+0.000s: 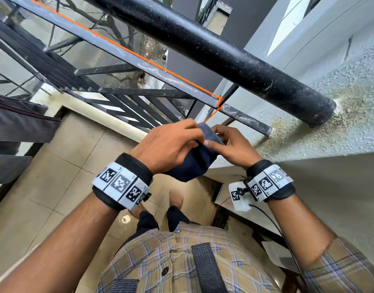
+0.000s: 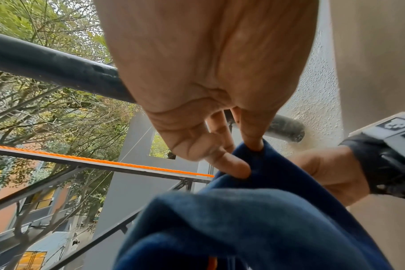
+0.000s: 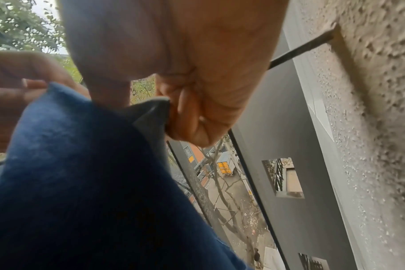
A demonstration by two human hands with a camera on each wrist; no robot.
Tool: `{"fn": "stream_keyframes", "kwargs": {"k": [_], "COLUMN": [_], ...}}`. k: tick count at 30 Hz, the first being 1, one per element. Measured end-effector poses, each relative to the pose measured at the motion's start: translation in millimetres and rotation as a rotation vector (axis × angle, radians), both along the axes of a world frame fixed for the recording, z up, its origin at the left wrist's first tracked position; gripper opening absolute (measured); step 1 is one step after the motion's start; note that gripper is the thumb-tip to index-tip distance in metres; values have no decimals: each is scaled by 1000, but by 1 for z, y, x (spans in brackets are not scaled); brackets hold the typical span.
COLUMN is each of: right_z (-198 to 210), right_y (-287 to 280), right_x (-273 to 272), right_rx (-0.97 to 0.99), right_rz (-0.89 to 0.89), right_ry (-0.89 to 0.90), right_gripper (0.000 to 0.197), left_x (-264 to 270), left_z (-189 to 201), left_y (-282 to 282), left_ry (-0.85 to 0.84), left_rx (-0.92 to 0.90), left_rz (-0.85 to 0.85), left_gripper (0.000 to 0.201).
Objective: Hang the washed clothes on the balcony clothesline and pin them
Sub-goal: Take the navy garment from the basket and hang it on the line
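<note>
A navy blue cloth (image 1: pixel 197 157) hangs bunched between both hands just below the railing. My left hand (image 1: pixel 171 142) pinches its upper edge from the left, fingers (image 2: pixel 229 164) curled into the fabric (image 2: pixel 254 219). My right hand (image 1: pixel 230 142) pinches the cloth's top corner (image 3: pixel 155 109) from the right. An orange clothesline (image 1: pixel 122 47) runs along the inner metal bar and is knotted (image 1: pixel 219 101) just above the hands; it also shows as an orange clothesline (image 2: pixel 104 161) left of the cloth. No clothespin is visible.
A thick black handrail (image 1: pixel 213 51) crosses above the line and enters the rough plastered wall (image 1: pixel 329 127) at right. Grey garments (image 1: pixel 17 121) hang at far left. The black railing bars (image 1: pixel 118 92) stand ahead, beige floor tiles (image 1: pixel 44 182) below.
</note>
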State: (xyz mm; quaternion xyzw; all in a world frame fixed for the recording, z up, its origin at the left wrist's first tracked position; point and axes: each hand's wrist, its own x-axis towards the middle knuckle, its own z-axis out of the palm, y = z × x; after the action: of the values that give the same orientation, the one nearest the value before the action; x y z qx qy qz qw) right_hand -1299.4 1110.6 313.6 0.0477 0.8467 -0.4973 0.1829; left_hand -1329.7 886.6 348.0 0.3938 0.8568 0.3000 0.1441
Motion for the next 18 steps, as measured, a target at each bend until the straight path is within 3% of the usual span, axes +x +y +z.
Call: {"fn": "stream_keyframes", "kwargs": {"k": [2,5,7,9,11,14,18], "right_z": [-2,-10,-14,-15,-15,-12,-4], "right_y": [0,-5,-6,-8,-11,-16,-17], "right_x": [2,7,12,15,18,21,25], "right_rx": [17,95,171,192,141,-12,-218], "right_rz": [-9,-23,-26,-30,-50,-53,-33], "right_ry": [80,199,230,230,224,148,30], "right_gripper": [19,21,25,21,17,27,47], "left_x": [8,28,47,65,81,102,107], "left_z": [-7,-19,-22,-28,-38,-56,-67], "left_y": [-9,-24,-32,-39,-43,-33,-4], "left_ry": [19,5,-115,-268,-447,-725,-963], "left_rx": [2,59,153,212,162,132,305], "left_rz": [29,191,348,500,552,622,866], "left_gripper": [23,37,33,11,21,40,40]}}
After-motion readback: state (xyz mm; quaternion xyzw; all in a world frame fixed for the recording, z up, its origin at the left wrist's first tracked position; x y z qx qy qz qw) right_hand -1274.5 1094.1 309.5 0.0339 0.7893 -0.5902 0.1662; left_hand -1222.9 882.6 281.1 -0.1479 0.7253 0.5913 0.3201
